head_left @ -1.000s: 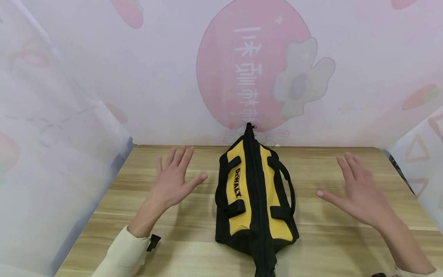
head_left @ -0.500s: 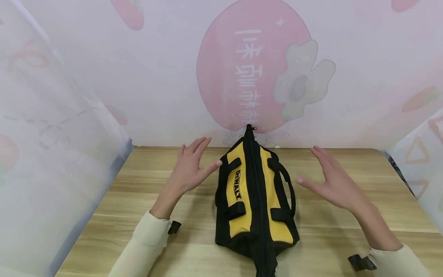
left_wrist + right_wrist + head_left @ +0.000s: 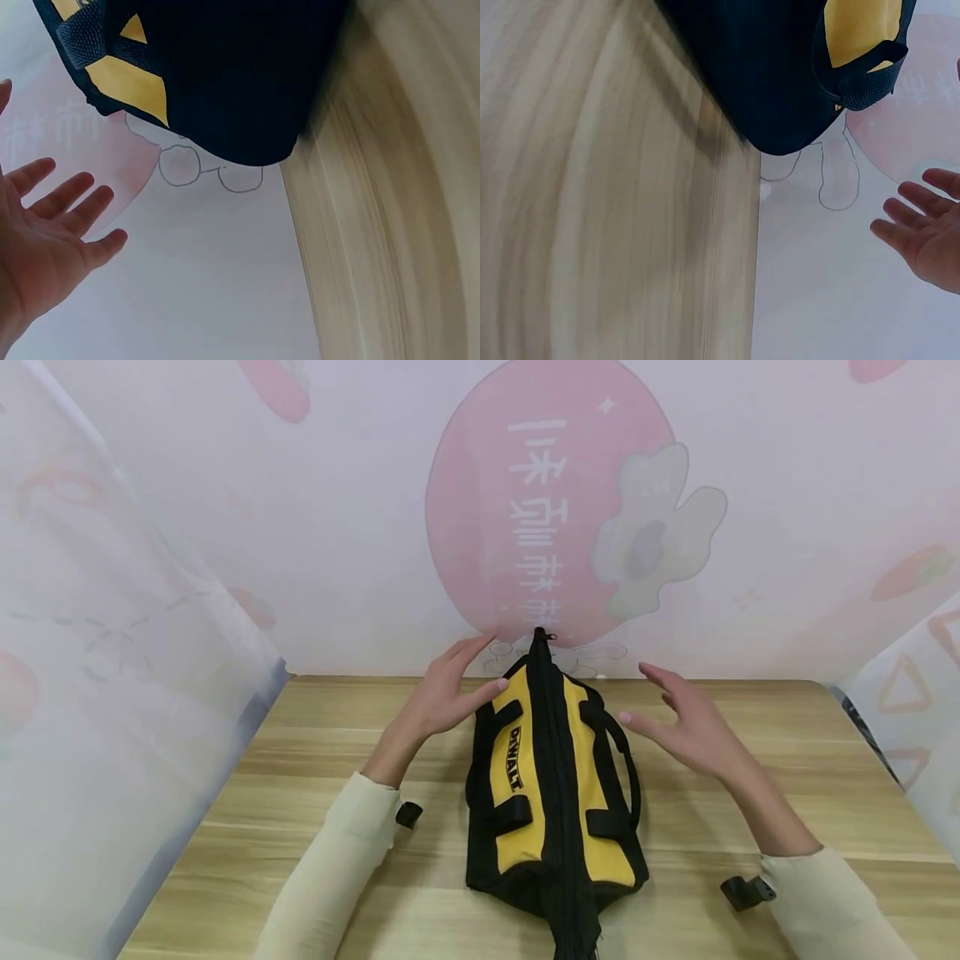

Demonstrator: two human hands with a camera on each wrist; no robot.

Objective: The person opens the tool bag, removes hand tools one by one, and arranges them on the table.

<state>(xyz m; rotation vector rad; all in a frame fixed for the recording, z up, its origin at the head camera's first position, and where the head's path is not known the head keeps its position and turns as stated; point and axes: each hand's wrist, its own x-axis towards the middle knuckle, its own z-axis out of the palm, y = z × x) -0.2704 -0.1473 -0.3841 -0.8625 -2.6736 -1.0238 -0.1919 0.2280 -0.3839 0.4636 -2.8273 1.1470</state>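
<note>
A black and yellow DEWALT tool bag (image 3: 517, 827) lies lengthwise on the wooden table, its zipper running along the top and a pull tab at the far end. My left hand (image 3: 450, 693) is raised at the bag's far left side, thumb overlapping its upper edge in the head view. On the other side my right hand (image 3: 690, 727) hovers a little apart from the bag, near its black carry handle (image 3: 630, 768). Both hands have their fingers extended and hold nothing. The left wrist view shows the left palm (image 3: 45, 255) below the bag's dark end (image 3: 240, 90).
The wooden table (image 3: 300, 752) reaches back to a pale printed backdrop (image 3: 360, 527) with a pink circle and a flower. Similar sheets hang at the left and right. A small black device (image 3: 746, 892) sits at the right cuff, another (image 3: 408, 814) at the left.
Both hands have moved inward and farther forward, closing in on the bag from its two sides. The bag has stayed in place.
</note>
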